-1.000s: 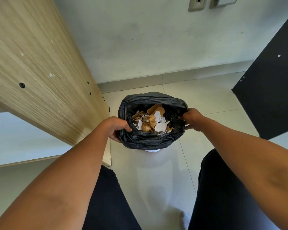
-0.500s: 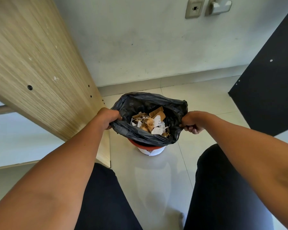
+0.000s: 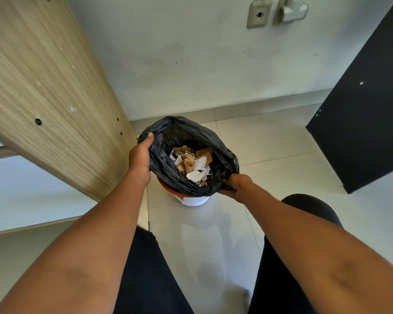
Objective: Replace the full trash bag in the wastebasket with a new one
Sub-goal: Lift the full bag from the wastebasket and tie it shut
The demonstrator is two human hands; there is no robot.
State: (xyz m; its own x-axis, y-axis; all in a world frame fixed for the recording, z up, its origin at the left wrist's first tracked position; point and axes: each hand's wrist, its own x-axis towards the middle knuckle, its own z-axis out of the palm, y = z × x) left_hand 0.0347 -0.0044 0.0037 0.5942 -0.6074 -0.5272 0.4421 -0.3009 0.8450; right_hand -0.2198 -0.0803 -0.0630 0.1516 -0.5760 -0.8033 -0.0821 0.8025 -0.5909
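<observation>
Since the earlier frame, I see the trash bag (image 3: 216, 141) lifted; left hand (image 3: 140, 160) and right hand (image 3: 235, 185) clamp its soft, light rim (grip there).

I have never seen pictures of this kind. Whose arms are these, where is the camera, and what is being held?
No machine is here: the arms belong to a person who wears one wide-angle camera on the head, looking forward and down. The left hand and right hand each have a grip on the rim of a black trash bag, which holds torn paper and cardboard scraps. Under the bag shows a wastebasket with a red rim and white body, standing on the pale tiled floor. A wooden panel is on the left, a black panel on the right.
</observation>
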